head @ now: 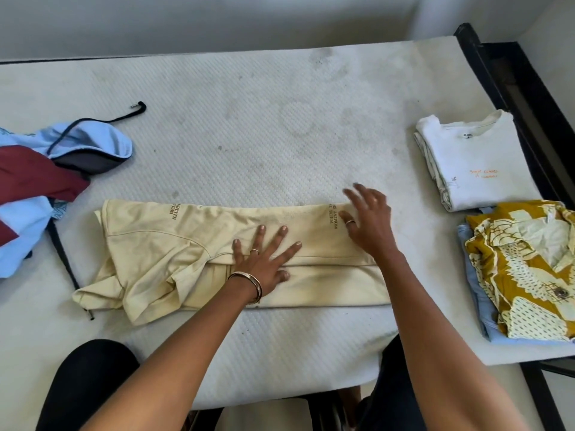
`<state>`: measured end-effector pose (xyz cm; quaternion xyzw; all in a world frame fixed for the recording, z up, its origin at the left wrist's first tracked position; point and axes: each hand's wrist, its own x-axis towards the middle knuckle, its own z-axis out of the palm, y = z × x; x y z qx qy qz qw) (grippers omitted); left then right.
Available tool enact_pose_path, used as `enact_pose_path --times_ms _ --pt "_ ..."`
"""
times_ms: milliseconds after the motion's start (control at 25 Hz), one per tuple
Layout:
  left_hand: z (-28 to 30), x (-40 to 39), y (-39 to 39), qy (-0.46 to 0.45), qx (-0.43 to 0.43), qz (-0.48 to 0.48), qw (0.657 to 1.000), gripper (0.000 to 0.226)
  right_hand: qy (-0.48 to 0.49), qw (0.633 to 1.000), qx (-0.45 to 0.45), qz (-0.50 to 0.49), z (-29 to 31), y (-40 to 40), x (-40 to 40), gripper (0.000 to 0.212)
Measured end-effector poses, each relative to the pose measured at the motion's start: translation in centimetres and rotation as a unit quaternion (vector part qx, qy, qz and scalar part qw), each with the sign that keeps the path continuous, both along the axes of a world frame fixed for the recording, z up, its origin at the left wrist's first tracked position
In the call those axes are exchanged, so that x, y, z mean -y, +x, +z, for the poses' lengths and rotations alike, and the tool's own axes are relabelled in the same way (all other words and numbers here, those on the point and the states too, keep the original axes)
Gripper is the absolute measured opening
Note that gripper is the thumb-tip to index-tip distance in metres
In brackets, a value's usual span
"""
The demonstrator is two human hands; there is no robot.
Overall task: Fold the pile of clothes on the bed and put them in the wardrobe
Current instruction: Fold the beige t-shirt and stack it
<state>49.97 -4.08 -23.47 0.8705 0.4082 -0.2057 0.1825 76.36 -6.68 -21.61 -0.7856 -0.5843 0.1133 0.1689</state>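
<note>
The cream shirt (217,244) lies on the bed (249,135), folded into a long strip running left to right. The left hand (264,259) presses flat on its middle; the right hand (368,217), fingers spread, hovers over the right end, nearest for folding it leftward.

The blue and maroon clothes (28,185) run off the left edge; the mustard patterned shirt (525,269) is cut by the right edge. The right hand (368,217) is motion-blurred. Orange print on the white T-shirt (473,163) is too small to read
</note>
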Motion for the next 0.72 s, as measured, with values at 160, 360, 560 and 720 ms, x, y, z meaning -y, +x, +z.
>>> enact_pose_path --times_ms 160,360,560,720 --pt "0.0 -0.5 -0.3 -0.054 0.013 -0.015 0.998 0.074 -0.115 0.963 0.096 0.224 -3.0 -2.0 2.5 0.067" --pt "3.2 -3.3 -3.6 -0.065 0.325 0.296 0.896 0.032 -0.219 0.963 0.040 -0.154 -3.0 -3.4 3.3 0.071" --pt "3.7 -1.0 -14.9 0.148 0.103 0.639 0.748 0.037 -0.112 0.993 -0.007 -0.032 0.8 -15.5 0.2 0.053" --pt "3.1 1.8 -20.0 0.058 0.121 0.608 0.783 0.067 -0.001 0.972 -0.049 0.230 1.6 -25.6 0.7 0.042"
